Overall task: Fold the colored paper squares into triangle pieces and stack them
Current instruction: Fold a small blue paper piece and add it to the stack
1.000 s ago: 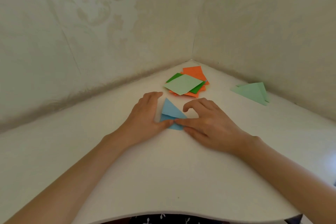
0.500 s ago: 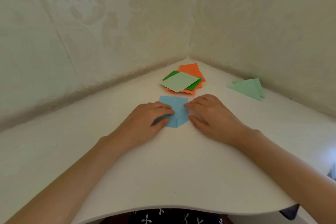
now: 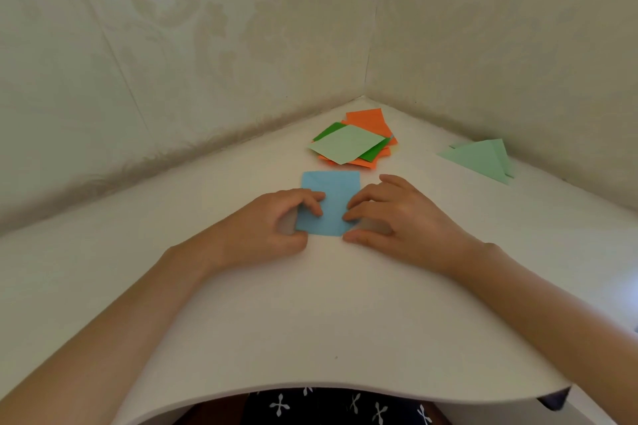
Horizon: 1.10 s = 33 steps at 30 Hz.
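A blue paper square (image 3: 331, 190) lies flat on the white table (image 3: 310, 314) in front of me. My left hand (image 3: 266, 228) has its curled fingertips on the sheet's near left part and its thumb at the near left corner. My right hand (image 3: 390, 217) pinches the near right corner between fingers and thumb. Behind the sheet sits a loose pile of paper squares (image 3: 348, 143), a light green one on top of dark green and orange ones. Folded light green triangles (image 3: 480, 159) lie stacked at the right by the wall.
The table fits into a corner between two patterned walls (image 3: 207, 45), which close it off at the back and right. Its curved front edge (image 3: 345, 386) runs just below my forearms.
The blue paper, a folded triangle one second ago, has been opened out and now lies flat as a square. Both hands have shifted to its near corners.
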Each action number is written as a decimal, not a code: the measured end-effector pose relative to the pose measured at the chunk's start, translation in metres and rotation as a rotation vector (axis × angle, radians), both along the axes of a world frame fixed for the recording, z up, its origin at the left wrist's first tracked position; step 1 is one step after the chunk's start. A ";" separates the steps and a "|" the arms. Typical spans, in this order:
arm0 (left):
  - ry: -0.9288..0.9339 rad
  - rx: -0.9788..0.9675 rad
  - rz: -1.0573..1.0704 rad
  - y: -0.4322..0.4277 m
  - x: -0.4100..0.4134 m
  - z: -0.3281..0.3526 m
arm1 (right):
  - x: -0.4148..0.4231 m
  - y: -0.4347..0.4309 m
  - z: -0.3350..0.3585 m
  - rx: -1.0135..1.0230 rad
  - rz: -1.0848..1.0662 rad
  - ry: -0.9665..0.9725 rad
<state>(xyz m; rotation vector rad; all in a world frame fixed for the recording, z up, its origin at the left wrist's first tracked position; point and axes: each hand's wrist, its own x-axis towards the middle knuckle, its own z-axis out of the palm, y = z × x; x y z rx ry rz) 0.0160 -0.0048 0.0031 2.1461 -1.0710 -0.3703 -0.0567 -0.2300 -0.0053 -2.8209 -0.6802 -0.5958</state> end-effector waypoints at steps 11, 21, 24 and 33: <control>0.013 0.023 0.026 0.007 0.005 0.005 | 0.001 0.000 0.005 0.081 0.025 0.039; -0.140 -0.149 0.179 -0.003 0.004 -0.004 | 0.004 0.009 0.006 0.280 -0.083 0.119; -0.181 -0.192 0.246 -0.009 0.002 -0.005 | 0.007 0.006 0.011 0.501 -0.233 0.319; -0.349 -0.118 0.355 -0.020 0.003 -0.012 | 0.010 0.008 0.014 0.542 -0.317 0.411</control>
